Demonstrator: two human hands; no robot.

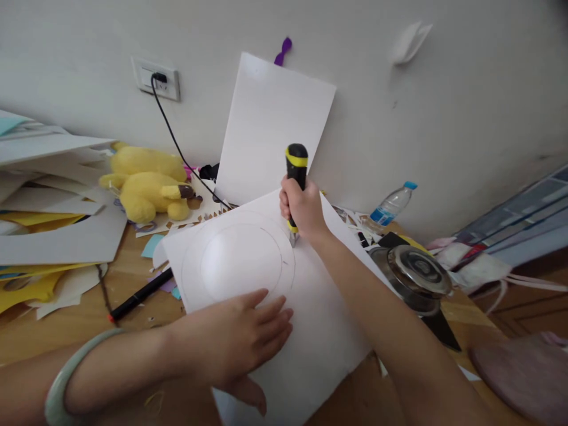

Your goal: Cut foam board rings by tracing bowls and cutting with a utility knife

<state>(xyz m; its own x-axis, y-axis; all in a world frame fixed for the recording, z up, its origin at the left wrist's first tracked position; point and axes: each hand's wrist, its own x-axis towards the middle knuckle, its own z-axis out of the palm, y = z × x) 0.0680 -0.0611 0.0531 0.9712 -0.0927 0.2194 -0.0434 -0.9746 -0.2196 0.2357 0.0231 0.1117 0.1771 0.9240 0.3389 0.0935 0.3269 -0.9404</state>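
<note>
Large white sheet at frame centre, flat on the wooden floor, marked with two pencilled circles, one inside the other. Black-handled cutter with yellow bands standing nearly upright at the right edge of the outer circle, blade tip down on the paper. Right hand clenched in a fist around that handle, just above centre. Left hand spread flat, fingers extended, pressing the sheet at the lower rim of the circles (pale green bangle on that wrist, lower left).

To the right of centre, a round metal pot with a shiny lid, lid on, contents hidden. Above it, a clear plastic bottle with a blue cap leaning near the wall, contents not readable.

Second white sheet propped against the wall at upper centre. Yellow plush toy at left of centre. Stack of white and yellow paper at far left. Black marker on the floor just left of the big sheet. Wall socket with a black cable plugged in, upper left.
</note>
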